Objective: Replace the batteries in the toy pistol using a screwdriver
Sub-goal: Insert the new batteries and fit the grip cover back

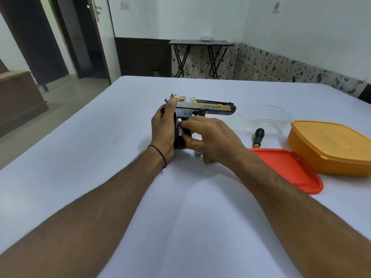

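A black and gold toy pistol point(210, 106) lies on its side on the white table, barrel pointing right. My left hand point(163, 127) grips the back of its grip, with a finger up on the taped rear of the slide. The grip's battery bay is open and a silvery battery point(179, 131) shows inside. My right hand point(208, 135) pinches at that battery with its fingertips. A small screwdriver point(258, 137) with a black handle and yellow collar lies on the table to the right. A small pale part point(197, 153) peeks out under my right hand.
An orange-red lid point(291, 169) lies flat at the right, under my right forearm. A yellow tub point(331, 147) sits upside down beyond it. A clear plastic box point(265, 119) stands behind the screwdriver. A folding table point(200, 44) stands by the far wall.
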